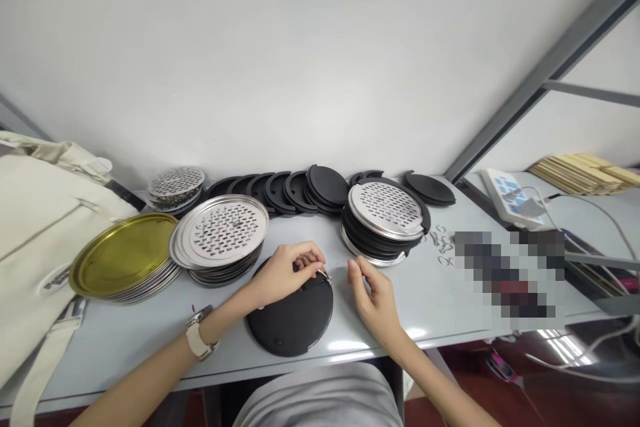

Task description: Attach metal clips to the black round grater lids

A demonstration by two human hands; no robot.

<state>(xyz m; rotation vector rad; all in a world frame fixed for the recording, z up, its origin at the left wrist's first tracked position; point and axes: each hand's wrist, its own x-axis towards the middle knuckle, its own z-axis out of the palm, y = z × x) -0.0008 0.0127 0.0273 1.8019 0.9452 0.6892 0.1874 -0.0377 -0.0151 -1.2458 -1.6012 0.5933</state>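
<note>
A black round plastic disc (293,317) lies flat on the grey table (440,293) in front of me. My left hand (287,270) rests on the disc's far edge, fingers pinched on a small metal clip (325,275) at the rim. My right hand (373,293) hovers just to the right of the disc, fingers curled, thumb and forefinger close together; I cannot make out anything in them. A watch sits on my left wrist.
Stacks stand behind: gold-coloured lids (125,257), perforated steel discs (223,230), a black stack topped by a perforated disc (386,217), a row of black discs (295,190). Loose metal clips (443,240) lie right. A cream bag (35,213) is at left, a power strip (513,197) at right.
</note>
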